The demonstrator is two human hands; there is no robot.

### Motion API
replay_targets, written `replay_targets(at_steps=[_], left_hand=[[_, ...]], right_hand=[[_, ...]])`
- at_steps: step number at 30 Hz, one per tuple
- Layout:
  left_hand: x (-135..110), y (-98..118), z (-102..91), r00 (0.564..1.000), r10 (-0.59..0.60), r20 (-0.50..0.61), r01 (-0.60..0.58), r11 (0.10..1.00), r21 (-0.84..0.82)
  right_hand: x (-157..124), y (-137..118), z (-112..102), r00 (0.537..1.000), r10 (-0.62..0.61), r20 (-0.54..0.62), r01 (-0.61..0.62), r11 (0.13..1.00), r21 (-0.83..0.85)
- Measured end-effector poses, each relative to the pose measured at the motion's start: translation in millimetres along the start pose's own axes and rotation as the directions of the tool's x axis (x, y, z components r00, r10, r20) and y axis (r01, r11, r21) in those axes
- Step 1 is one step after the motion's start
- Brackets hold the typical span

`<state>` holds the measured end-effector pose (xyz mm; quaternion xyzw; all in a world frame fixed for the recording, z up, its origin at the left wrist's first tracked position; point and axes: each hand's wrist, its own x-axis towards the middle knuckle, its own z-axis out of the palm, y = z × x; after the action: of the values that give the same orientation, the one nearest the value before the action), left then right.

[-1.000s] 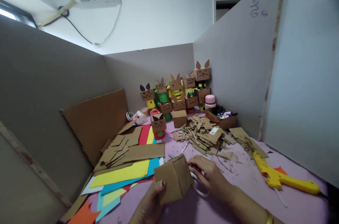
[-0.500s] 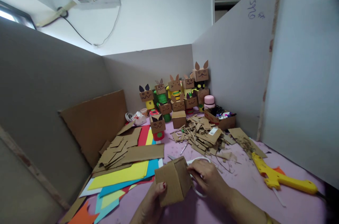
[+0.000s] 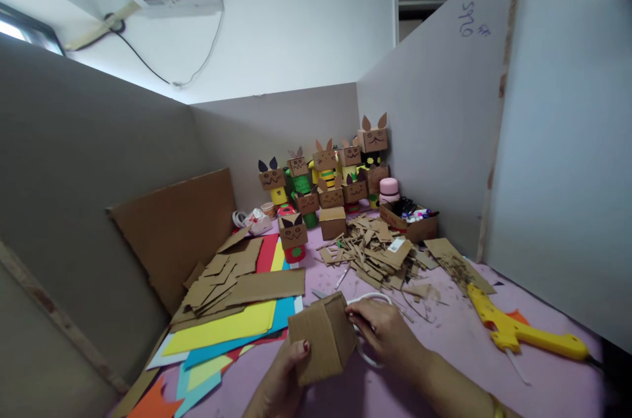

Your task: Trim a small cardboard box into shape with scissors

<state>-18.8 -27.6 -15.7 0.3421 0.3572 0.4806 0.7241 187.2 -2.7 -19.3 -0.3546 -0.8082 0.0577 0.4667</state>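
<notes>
A small brown cardboard box [image 3: 316, 342] is held tilted above the front of the table. My left hand [image 3: 286, 365] grips it from the lower left, thumb lying on the near face and the other fingers hidden behind. At the box's upper right edge, the fingertips of my right hand [image 3: 382, 329] are pinched together against the cardboard. Scissors with white looped handles [image 3: 378, 295] lie on the table behind the box and right hand, their blades partly covered.
A yellow glue gun [image 3: 530, 336] lies at right. Cardboard scraps [image 3: 375, 250] are heaped mid-table. Coloured paper [image 3: 222, 329] and cardboard sheets [image 3: 266, 283] spread left. Several cardboard animal figures [image 3: 293, 234] stand at the back, near a box of pens [image 3: 422, 227]. Grey partitions [image 3: 276, 122] enclose the table.
My right fingertips have shifted slightly left and up along the box's edge. The flap on its right side looks pushed a little inward. My left hand keeps its hold.
</notes>
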Motion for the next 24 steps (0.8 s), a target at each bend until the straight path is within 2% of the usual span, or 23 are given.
replay_targets(at_steps=[7, 15, 24], left_hand=[[0.2, -3.3, -5.4, 1.000, -0.003, -0.029, 0.004, 1.000, 0.024], [1.0, -6.2, -8.6, 1.000, 0.017, 0.024, -0.018, 0.999, 0.046], [0.8, -5.6, -4.1, 1.000, 0.011, 0.015, -0.012, 1.000, 0.027]], right_hand=[[1.1, 2.7, -0.2, 0.999, 0.036, 0.036, -0.035, 0.999, -0.023], [1.3, 6.3, 2.8, 0.996, 0.057, 0.068, -0.055, 0.998, -0.030], [0.6, 7.3, 4.5, 0.994, 0.080, 0.080, -0.082, 0.996, 0.024]])
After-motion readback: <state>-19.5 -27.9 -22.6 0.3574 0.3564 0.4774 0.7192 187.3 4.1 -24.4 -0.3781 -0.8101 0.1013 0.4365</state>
